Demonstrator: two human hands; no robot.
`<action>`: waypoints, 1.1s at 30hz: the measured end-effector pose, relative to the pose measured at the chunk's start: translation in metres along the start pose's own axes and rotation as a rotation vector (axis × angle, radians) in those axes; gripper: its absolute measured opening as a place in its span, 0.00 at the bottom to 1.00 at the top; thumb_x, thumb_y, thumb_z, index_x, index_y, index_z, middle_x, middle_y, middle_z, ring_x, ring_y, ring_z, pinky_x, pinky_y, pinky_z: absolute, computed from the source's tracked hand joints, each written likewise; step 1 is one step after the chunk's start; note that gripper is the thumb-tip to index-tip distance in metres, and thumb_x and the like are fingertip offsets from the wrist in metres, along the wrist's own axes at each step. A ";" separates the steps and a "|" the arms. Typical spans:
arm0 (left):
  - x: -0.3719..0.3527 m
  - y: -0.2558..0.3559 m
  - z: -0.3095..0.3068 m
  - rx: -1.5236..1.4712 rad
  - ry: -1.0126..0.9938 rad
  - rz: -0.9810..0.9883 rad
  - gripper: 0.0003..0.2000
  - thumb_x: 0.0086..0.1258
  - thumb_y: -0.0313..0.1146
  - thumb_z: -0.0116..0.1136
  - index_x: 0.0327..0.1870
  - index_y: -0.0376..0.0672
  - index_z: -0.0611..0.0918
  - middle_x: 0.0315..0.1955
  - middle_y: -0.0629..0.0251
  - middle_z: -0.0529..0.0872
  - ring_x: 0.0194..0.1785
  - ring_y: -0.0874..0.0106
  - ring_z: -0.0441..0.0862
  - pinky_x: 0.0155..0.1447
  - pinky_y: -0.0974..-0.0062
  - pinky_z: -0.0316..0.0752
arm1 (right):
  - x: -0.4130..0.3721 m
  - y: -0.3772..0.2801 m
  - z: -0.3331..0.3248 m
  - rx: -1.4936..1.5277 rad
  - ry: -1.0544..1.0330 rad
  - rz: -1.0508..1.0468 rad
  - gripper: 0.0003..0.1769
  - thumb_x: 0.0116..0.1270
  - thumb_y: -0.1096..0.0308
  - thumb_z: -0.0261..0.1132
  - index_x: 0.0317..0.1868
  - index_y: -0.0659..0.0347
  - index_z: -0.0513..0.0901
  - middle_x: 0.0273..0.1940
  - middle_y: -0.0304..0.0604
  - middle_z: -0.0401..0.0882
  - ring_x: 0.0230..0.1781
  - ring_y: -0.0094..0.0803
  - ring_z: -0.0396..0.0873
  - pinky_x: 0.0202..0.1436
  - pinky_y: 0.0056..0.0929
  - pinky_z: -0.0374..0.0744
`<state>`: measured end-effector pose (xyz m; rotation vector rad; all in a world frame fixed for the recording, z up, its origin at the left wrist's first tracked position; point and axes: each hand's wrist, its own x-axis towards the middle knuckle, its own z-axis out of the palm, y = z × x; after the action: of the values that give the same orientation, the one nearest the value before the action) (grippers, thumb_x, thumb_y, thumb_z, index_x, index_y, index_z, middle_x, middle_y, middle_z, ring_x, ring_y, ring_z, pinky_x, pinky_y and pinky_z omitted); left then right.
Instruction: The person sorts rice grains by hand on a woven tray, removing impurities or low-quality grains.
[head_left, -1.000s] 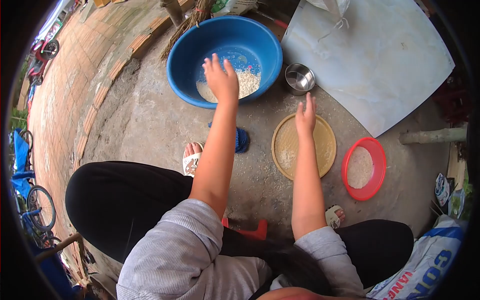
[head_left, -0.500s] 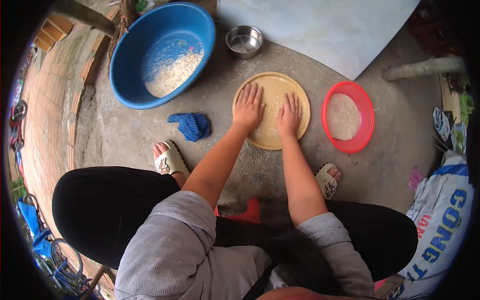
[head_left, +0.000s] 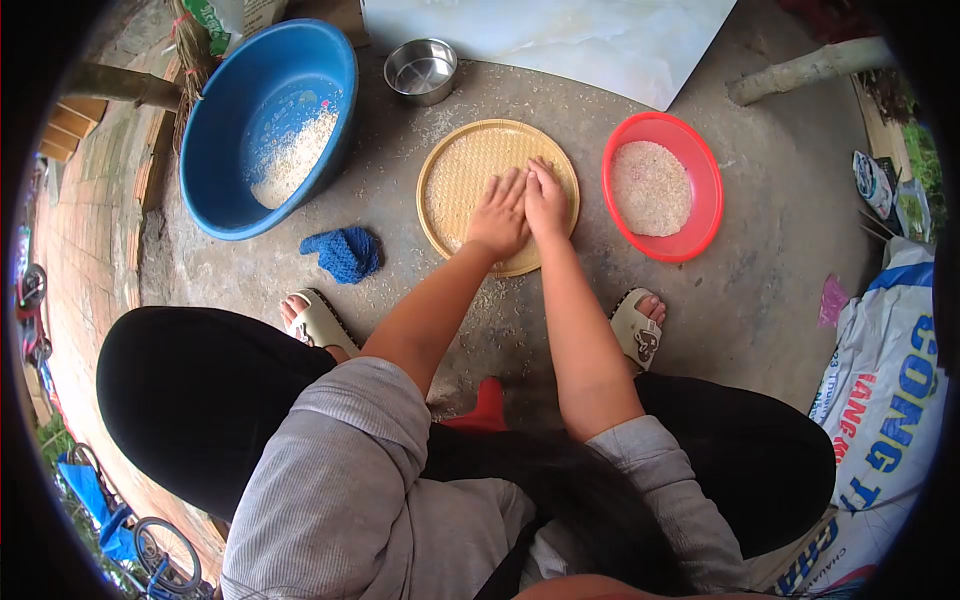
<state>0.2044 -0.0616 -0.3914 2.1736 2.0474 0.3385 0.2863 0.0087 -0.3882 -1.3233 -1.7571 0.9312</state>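
A round woven bamboo tray [head_left: 465, 165] lies on the concrete floor between my feet. My left hand [head_left: 500, 213] rests flat on it, fingers stretched out, right of the tray's middle. Beside it, my right hand [head_left: 546, 203] lies with its fingers extended against the left fingertips. Neither hand grips anything; what is under the palms is hidden. A few pale grains show near the tray's lower left rim. To the right stands a red plastic basin [head_left: 712, 190] with pale rice-like grains [head_left: 652, 190] in it.
A tilted blue tub [head_left: 215, 150] holds more grains [head_left: 295, 165]. Nearby are a steel bowl [head_left: 421, 72], a blue knitted cloth [head_left: 345, 254] and a pale board [head_left: 560, 45]. A wooden pole [head_left: 810, 70] and a printed sack [head_left: 880, 400] are at right. Grains litter the floor.
My hands have come together from being apart on the tray, the right one moving inward to the left. The whole view has shifted, so the basins and tray appear further left.
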 end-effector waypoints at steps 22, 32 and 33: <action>-0.040 -0.116 -0.061 -0.978 0.359 -0.744 0.17 0.64 0.34 0.56 0.55 0.44 0.78 0.42 0.57 0.84 0.45 0.70 0.81 0.51 0.76 0.71 | -0.035 -0.035 -0.072 -0.357 0.082 0.349 0.16 0.70 0.59 0.45 0.43 0.65 0.67 0.40 0.65 0.77 0.43 0.60 0.76 0.45 0.52 0.71; 0.067 -0.130 -0.218 -0.981 0.361 -0.486 0.14 0.61 0.35 0.58 0.46 0.41 0.83 0.30 0.59 0.86 0.28 0.72 0.82 0.33 0.73 0.76 | 0.074 -0.156 -0.163 -0.282 -0.159 0.309 0.22 0.72 0.55 0.46 0.47 0.70 0.69 0.40 0.58 0.77 0.36 0.45 0.78 0.35 0.43 0.76; 0.072 -0.134 -0.246 -0.949 0.325 -0.490 0.14 0.61 0.35 0.58 0.46 0.40 0.83 0.29 0.60 0.85 0.25 0.71 0.82 0.30 0.73 0.76 | 0.080 -0.190 -0.171 -0.380 -0.303 0.335 0.23 0.73 0.54 0.45 0.46 0.70 0.68 0.39 0.54 0.76 0.31 0.38 0.78 0.27 0.40 0.77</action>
<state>0.0160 0.0056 -0.1826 1.0752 1.8654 1.3159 0.3367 0.0672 -0.1318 -1.8415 -2.0549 1.0574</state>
